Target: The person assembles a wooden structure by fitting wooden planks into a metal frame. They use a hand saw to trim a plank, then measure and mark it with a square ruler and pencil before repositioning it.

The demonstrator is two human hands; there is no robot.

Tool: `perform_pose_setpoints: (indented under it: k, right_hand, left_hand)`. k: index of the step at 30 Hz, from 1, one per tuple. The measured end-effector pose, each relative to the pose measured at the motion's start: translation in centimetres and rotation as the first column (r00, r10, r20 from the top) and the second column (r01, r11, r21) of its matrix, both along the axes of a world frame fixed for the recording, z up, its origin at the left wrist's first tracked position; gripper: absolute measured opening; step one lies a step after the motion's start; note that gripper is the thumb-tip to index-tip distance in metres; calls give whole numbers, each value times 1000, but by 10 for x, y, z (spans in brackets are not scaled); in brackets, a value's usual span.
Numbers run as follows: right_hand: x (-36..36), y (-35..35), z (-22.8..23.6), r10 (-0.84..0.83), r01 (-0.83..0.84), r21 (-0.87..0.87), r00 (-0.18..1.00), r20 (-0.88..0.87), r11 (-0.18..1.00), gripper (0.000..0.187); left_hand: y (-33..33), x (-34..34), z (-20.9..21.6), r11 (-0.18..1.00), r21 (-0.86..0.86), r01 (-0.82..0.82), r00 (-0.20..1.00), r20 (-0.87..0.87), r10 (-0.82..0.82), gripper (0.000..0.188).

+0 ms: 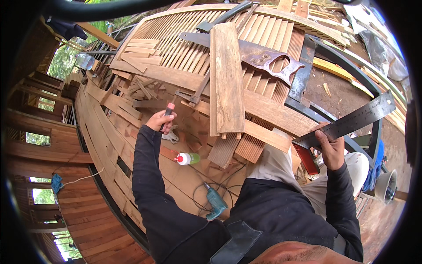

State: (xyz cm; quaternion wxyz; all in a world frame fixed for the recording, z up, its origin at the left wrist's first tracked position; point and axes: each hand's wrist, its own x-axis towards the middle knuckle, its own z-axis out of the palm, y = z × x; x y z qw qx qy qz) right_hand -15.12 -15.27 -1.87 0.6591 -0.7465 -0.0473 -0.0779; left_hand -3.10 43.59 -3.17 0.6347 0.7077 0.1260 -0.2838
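My left hand (160, 119) is closed around a red-tipped pencil (167, 115); my right hand (330, 148) grips a steel try square (347, 123).

A board (226, 79) lies just right of the pencil hand, a handsaw (250, 53) beyond it, and a glue bottle (188, 158) below.

Lighting: your view gets soft, even daylight from open sides; shadows faint. Quality: centre sharp, strong fisheye bending toward your black rim, mild glare upper right.

red-tipped dark pencil (167, 115) held upright, steel try square (347, 123) raised, blade slanting
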Motion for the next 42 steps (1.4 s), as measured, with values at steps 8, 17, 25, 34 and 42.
perform_pose_setpoints:
  k: [8,17,25,34,42]
  right_hand:
    - [-4,-6,9,68,-49,110,982,-175,993,18]
    - [1,-15,-4,64,-54,-225,997,37,973,20]
    - [-1,-15,1,51,-53,-158,999,-16,986,22]
    - [0,-5,7,35,-39,-82,998,-44,996,18]
    - [-3,-9,7,38,-45,-105,997,-66,993,18]
  left_hand:
    - [-52,-15,-20,95,909,-406,859,415,-299,35]
    - [-3,-6,-6,940,338,-37,997,79,11,24]
    - [-34,-13,-3,823,540,-177,966,254,42,28]
    - [10,-9,-46,433,855,-284,863,425,-273,34]
    - [-16,-6,6,954,278,-114,993,44,106,18]
